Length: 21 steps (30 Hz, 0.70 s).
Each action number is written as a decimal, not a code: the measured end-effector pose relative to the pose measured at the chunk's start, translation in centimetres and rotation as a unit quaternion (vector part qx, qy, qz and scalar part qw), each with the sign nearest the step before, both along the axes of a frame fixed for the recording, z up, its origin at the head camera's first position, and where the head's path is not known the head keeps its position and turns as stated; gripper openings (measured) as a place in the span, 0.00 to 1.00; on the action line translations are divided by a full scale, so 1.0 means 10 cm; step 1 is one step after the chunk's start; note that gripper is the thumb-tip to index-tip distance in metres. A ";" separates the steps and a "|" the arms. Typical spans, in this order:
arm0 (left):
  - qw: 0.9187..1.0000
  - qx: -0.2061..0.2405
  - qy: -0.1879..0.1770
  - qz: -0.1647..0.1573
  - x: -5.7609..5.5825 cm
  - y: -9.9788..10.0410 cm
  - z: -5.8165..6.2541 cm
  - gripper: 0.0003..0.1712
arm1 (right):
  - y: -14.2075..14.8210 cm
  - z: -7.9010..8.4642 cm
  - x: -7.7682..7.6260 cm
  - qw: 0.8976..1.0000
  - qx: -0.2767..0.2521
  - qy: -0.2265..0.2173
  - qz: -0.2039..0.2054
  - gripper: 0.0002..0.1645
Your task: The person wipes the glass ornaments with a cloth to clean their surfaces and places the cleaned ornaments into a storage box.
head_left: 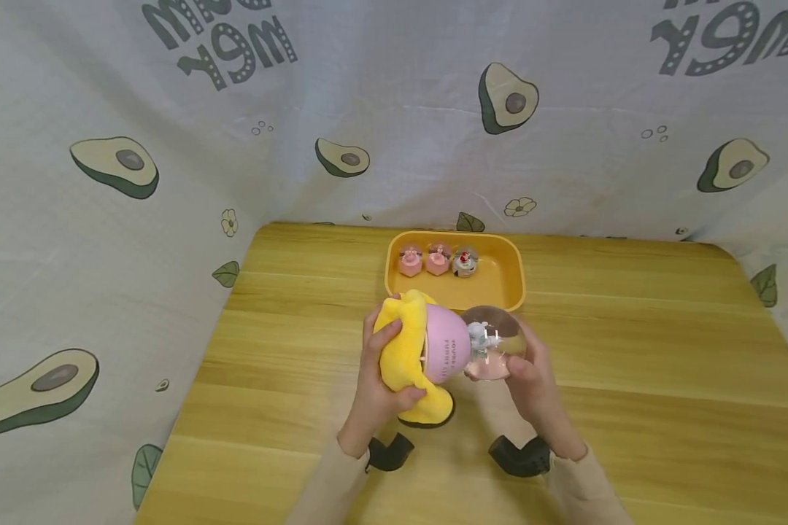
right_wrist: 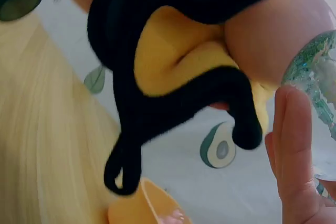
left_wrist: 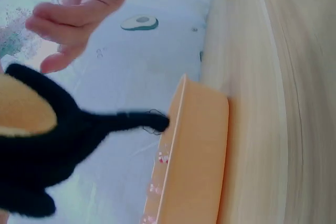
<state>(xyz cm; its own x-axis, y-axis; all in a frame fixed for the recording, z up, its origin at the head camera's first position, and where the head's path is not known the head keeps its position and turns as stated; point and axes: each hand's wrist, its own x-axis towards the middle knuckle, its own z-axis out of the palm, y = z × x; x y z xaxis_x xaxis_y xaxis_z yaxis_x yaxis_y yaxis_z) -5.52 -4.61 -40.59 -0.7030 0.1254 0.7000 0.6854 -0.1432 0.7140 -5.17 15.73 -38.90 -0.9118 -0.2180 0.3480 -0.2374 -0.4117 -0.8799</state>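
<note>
A snow globe lies on its side in the air between both hands, lilac base to the left, clear ball to the right. Small figures show inside the ball. Around the base end sits a yellow plush piece; its black edging and thin loop show in the right wrist view. My left hand grips the plush, thumb below and fingers over the top. My right hand holds the clear ball from the right. Its fingers lie along the glass in the right wrist view.
Behind the hands stands a yellow-orange tray holding small globes: two pink ones and a clear one with red inside. Black curved pieces sit by the wrists. An avocado-print cloth hangs behind the wooden table.
</note>
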 end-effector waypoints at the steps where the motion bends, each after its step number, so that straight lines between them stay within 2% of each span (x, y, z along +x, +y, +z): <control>1: 1.000 0.003 0.001 -0.010 0.00 0.01 0.00 0.38 | 0.00 -0.01 -0.01 0.999 -0.017 -0.015 0.026 0.29; 4: 1.000 0.009 -0.007 -0.025 0.00 0.04 0.02 0.37 | 0.02 -0.02 -0.02 0.996 -0.031 -0.044 0.072 0.29; 7: 0.999 0.018 -0.023 -0.036 0.01 0.04 0.02 0.37 | 0.04 -0.01 -0.02 0.997 -0.012 -0.040 0.067 0.28; 11: 0.998 0.028 -0.045 -0.042 0.03 0.02 0.01 0.38 | 0.08 0.01 -0.02 0.998 0.062 0.011 0.025 0.29; 14: 0.997 0.027 -0.054 -0.039 0.04 -0.01 -0.01 0.39 | 0.13 0.04 -0.02 0.990 0.133 0.054 0.001 0.33; 16: 0.998 0.016 -0.058 -0.025 0.04 -0.04 -0.02 0.40 | 0.16 0.06 -0.02 0.982 0.173 0.077 -0.008 0.37; 21: 0.997 -0.030 -0.072 0.015 0.04 -0.11 -0.05 0.38 | 0.20 0.13 -0.01 0.973 0.200 0.114 -0.012 0.46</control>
